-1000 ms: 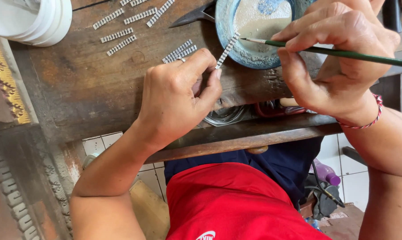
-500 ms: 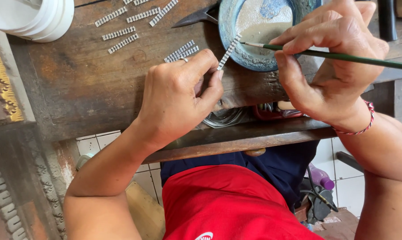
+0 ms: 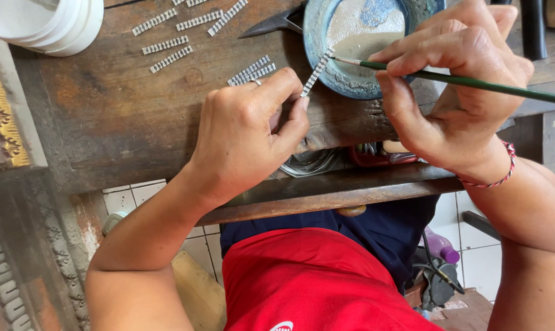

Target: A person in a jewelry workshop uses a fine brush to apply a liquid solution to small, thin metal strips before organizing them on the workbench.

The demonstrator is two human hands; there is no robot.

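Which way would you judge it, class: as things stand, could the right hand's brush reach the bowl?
Probably yes. The right hand holds the green brush with its tip at the bowl rim; only the small strip in the left hand lies near.

Narrow silver toothed strip (image 3: 317,72) stood tilted over blue bowl's rim (image 3: 315,46); thin green brush (image 3: 473,80), nearly level, tip touched strip's top.

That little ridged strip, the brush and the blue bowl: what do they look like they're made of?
The strip, pinched in the left hand, looks like silvery metal: grey shine, regular ridges. The brush in the right hand has a glossy green handle, probably painted wood. The bowl seems glazed ceramic or enamel, blue, crusted with grey residue; hard to say which.
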